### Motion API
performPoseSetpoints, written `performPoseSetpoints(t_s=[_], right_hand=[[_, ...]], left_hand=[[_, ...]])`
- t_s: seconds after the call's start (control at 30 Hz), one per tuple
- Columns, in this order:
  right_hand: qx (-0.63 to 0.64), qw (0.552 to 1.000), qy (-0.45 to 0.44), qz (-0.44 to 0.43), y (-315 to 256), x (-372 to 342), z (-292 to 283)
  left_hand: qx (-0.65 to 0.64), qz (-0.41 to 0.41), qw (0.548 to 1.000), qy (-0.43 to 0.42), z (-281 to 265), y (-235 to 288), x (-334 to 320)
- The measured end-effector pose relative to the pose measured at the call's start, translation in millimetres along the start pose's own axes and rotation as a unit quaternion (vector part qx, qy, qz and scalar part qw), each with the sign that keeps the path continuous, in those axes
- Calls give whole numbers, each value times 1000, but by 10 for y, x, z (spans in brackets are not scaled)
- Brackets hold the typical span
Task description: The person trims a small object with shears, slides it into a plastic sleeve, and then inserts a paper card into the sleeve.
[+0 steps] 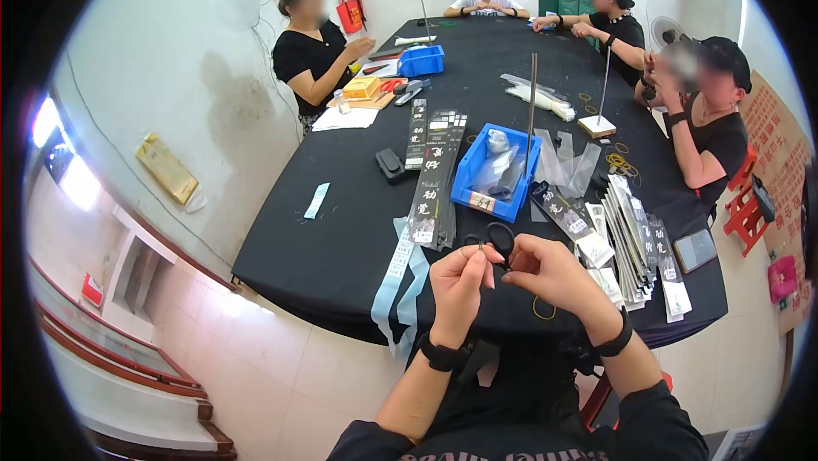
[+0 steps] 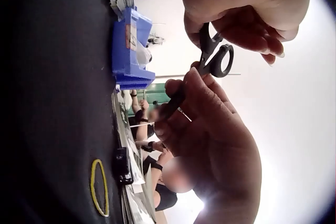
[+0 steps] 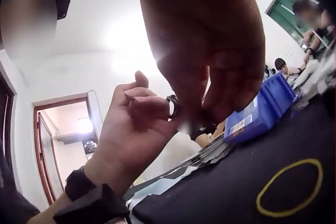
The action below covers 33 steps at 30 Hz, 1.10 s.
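Both hands meet over the near table edge around small black scissors (image 1: 501, 238) (image 2: 207, 58). The left hand (image 1: 460, 286) (image 2: 244, 6) (image 3: 131, 134) has its thumb and fingertips pinched together at the handle side, where one loop is partly covered. The right hand (image 1: 554, 278) (image 2: 220, 140) (image 3: 207, 40) grips the other part of the scissors between thumb and curled fingers, covering much of it. The second loop stands free between the hands in the left wrist view. What lies right at the fingertips is blurred in the right wrist view.
A blue bin (image 1: 481, 197) with clear bags stands ahead, beside printed black packages (image 1: 436, 180). Pale blue strips (image 1: 396, 269) hang over the edge. Stacked packets (image 1: 626, 239) and a phone (image 1: 696, 250) lie right, a yellow band (image 1: 544, 308) nearby. Several people sit around the table.
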State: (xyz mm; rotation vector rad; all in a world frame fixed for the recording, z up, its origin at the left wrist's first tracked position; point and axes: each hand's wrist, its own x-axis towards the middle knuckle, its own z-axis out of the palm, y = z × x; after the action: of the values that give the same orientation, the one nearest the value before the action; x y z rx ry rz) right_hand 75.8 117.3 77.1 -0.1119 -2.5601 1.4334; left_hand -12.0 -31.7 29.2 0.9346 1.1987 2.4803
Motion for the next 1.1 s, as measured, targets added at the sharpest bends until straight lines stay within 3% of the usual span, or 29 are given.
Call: performPoseSetpoints(t_s=[0.1, 0.27, 0.47, 0.73, 0.93, 1.07, 1.1], right_hand=[[40, 999, -11, 3, -11, -18, 55], [113, 989, 96, -1, 59, 33, 174], [186, 974, 130, 7, 159, 61, 136], [258, 947, 190, 12, 255, 34, 343], [198, 947, 250, 34, 203, -7, 394], [15, 972, 235, 17, 116, 28, 224], [65, 970, 236, 2, 144, 69, 228]], left_hand=[[30, -12, 999, 11, -4, 3, -34], [28, -27, 999, 18, 34, -44, -34], [-12, -24, 999, 20, 65, -73, 37], [27, -17, 997, 70, 128, -204, 7], [52, -15, 994, 90, 157, -202, -22], [79, -40, 995, 40, 156, -107, -14], [79, -54, 995, 18, 159, -71, -8]])
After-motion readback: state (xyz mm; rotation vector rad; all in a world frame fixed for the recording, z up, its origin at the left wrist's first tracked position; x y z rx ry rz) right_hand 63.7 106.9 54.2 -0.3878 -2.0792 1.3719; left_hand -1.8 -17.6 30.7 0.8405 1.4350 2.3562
